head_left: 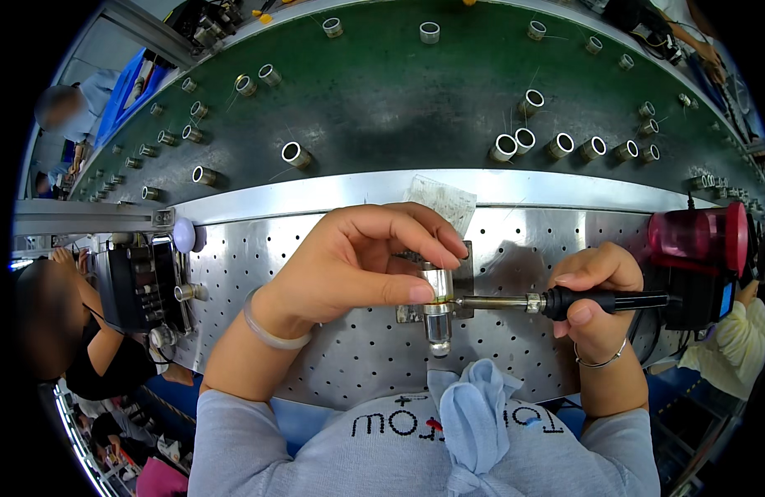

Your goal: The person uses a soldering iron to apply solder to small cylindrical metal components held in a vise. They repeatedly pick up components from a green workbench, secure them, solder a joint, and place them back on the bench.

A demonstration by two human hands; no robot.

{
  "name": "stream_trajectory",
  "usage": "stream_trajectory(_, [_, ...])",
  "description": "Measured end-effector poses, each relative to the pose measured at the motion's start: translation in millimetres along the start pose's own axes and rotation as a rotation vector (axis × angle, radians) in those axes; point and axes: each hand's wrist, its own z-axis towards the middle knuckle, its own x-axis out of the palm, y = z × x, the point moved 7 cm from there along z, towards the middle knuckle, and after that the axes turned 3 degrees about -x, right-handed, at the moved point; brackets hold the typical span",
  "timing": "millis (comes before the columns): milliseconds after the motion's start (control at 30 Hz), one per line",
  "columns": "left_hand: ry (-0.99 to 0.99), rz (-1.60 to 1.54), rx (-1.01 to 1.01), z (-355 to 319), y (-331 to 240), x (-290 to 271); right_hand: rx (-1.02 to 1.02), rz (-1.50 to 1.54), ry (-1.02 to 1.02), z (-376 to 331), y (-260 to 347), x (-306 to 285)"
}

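My left hand (366, 253) pinches a shiny metal cylinder (438, 325) between thumb and fingers. Its narrower rounded end points toward my body, and a thin yellowish band circles it just below my thumb. From the right, my right hand (599, 282) grips a soldering iron (593, 301) by its black handle. The iron lies nearly level, its tip at the side of the cylinder near the band; whether it touches I cannot tell. Under the cylinder is a small metal block (465, 283), partly hidden by my left hand.
Many metal rings (505, 147), some with fine wires, stand on the green belt (382, 91) beyond the perforated metal bench (250, 248). A worn pad (443, 199) lies past my left hand. A red translucent container (689, 234) stands right, a black device (134, 286) left. People sit on both sides.
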Motion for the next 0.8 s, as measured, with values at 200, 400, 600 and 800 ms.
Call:
stream_trajectory(200, [-0.013, 0.051, 0.022, -1.5, -5.4, 3.1, 0.031, -0.075, -0.007, -2.7, -1.2, -1.5])
stream_trajectory(400, [0.026, 0.092, 0.110, -0.7, -6.5, 3.6, -0.062, -0.133, 0.051, -4.5, 2.0, -3.9])
stream_trajectory(600, [0.035, 0.120, 0.129, 0.1, -6.4, 3.8, -0.090, -0.122, 0.075, -4.2, 1.0, -6.7])
stream_trajectory(800, [0.036, 0.120, 0.122, 0.9, -5.2, 4.0, -0.114, -0.111, 0.096, -3.3, 1.4, -6.5])
